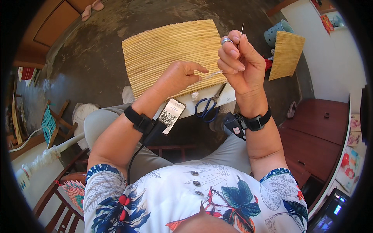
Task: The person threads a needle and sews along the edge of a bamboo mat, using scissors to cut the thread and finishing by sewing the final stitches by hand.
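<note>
My right hand (243,64) is raised at the right, with a thin needle (242,30) pinched upright between thumb and fingers. A metal thimble ring (226,40) sits on one of its fingers. White thread (213,74) runs from below this hand toward my left hand (180,77). My left index finger points right; the lower fingers are bent and seem to hold the thread, though the grip is partly hidden. Beneath both hands lies a panel of yellow stalks laid in rows (171,46). Dark-blue-handled scissors (210,105) rest by its near edge.
A phone showing a code (171,115) and a small white wad (195,95) lie near the scissors on a white board (227,97). Another stalk panel (286,55) leans by a light-blue basket (278,32). Dark red cabinets (311,134) stand right, a wooden chair (58,204) lower left.
</note>
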Available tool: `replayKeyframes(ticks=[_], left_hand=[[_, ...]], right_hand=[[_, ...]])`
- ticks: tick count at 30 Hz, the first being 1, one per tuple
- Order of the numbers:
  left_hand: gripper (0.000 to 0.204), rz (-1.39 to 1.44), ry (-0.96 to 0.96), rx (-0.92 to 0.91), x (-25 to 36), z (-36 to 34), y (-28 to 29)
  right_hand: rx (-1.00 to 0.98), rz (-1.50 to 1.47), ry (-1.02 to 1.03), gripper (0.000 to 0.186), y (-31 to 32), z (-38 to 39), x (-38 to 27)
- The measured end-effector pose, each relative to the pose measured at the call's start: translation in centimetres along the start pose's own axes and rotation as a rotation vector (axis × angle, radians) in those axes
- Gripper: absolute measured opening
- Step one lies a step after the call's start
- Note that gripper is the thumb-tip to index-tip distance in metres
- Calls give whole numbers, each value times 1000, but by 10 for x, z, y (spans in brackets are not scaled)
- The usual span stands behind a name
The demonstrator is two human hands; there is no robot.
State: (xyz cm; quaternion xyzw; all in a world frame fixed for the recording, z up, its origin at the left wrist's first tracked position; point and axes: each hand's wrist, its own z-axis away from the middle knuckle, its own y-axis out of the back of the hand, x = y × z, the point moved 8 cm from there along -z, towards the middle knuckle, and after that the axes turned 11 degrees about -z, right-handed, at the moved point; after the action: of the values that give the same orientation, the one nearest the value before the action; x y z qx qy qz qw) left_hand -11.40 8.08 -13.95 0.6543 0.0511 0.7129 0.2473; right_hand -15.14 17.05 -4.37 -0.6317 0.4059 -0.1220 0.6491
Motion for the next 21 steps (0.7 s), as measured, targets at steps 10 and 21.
replayKeyframes(ticks=[10, 21], left_hand=[[14, -16, -30, 29, -10, -5, -9], [8, 80, 129, 37, -14, -2, 7]], right_hand=[[-51, -45, 4, 17, -8, 6, -9], [44, -10, 132, 16, 24, 10, -47]])
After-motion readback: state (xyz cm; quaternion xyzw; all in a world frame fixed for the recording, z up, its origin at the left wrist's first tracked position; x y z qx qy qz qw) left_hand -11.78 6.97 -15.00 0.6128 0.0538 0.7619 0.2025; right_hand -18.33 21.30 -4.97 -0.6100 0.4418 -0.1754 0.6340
